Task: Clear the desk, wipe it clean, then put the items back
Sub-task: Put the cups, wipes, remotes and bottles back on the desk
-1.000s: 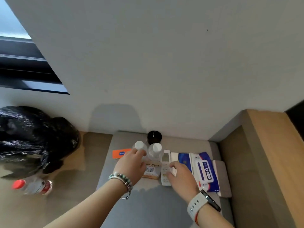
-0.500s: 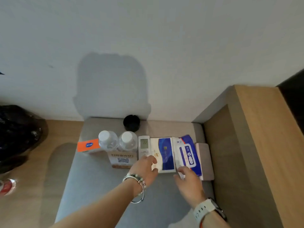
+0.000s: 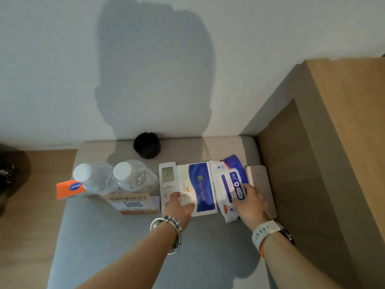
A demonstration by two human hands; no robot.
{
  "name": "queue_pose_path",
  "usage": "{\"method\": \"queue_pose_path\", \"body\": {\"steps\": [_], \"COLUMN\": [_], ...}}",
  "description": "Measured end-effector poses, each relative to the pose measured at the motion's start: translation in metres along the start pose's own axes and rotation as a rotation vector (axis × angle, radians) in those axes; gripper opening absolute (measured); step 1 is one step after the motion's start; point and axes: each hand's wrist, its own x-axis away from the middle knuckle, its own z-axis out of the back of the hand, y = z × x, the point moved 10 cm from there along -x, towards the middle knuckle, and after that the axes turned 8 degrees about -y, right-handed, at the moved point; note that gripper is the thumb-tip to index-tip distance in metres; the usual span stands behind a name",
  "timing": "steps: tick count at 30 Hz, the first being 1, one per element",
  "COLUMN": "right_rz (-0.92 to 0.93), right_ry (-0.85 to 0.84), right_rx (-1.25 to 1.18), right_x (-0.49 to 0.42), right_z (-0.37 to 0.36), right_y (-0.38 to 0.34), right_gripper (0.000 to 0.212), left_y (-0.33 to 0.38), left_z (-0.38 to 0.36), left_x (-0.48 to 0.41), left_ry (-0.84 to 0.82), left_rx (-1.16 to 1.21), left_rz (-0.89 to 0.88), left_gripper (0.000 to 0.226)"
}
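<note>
On the grey desk top (image 3: 116,236) a row of items lies near the wall. My left hand (image 3: 179,205) rests with spread fingers on the lower end of the white remote (image 3: 167,178) and the edge of the blue-and-white card folder (image 3: 201,184), gripping neither. My right hand (image 3: 251,203) lies over the blue wet-wipes pack (image 3: 229,178), thumb on top, fingers down its right edge beside a pale pink box (image 3: 260,180). Two clear water bottles (image 3: 93,178) (image 3: 133,176), an orange box (image 3: 66,189) and a WiFi sign (image 3: 130,202) stand to the left.
A black round cup (image 3: 146,145) sits against the white wall. A tall wooden panel (image 3: 333,142) borders the desk on the right. Wooden floor (image 3: 31,226) and part of a black bag (image 3: 8,176) lie to the left.
My left hand left the bottles and moved right onto the remote and folder. My right hand moved from the remote onto the wipes pack. The view has shifted closer and to the right.
</note>
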Motion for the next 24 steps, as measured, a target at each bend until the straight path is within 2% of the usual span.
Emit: {"method": "queue_pose_path", "body": {"steps": [5,11,16,19,24], "right_rz": [-0.03,-0.067,-0.073,-0.097,-0.093], "right_ry": [-0.011,0.023,0.043,0.042,0.015], "right_rx": [-0.022,-0.255,-0.266,-0.328,-0.541], "right_x": [-0.008,-0.009,-0.006,-0.001,0.008], "right_z": [-0.004,0.0,0.007,0.005,-0.002], "right_y": [0.005,0.009,0.016,0.021,0.021], "right_gripper": [0.064,0.058,0.042,0.041,0.037], "left_y": [-0.009,-0.008,0.001,0.01,0.008], "left_z": [-0.008,-0.013,-0.023,-0.022,-0.031], "left_x": [-0.012,-0.02,-0.021,-0.016,-0.024], "left_ry": [0.004,-0.044,-0.108,-0.044,-0.019], "left_rx": [0.159,0.256,0.167,0.127,0.232], "left_rz": [0.059,0.118,0.085,0.041,0.039], "left_gripper": [0.057,0.039,0.07,0.058,0.054]}}
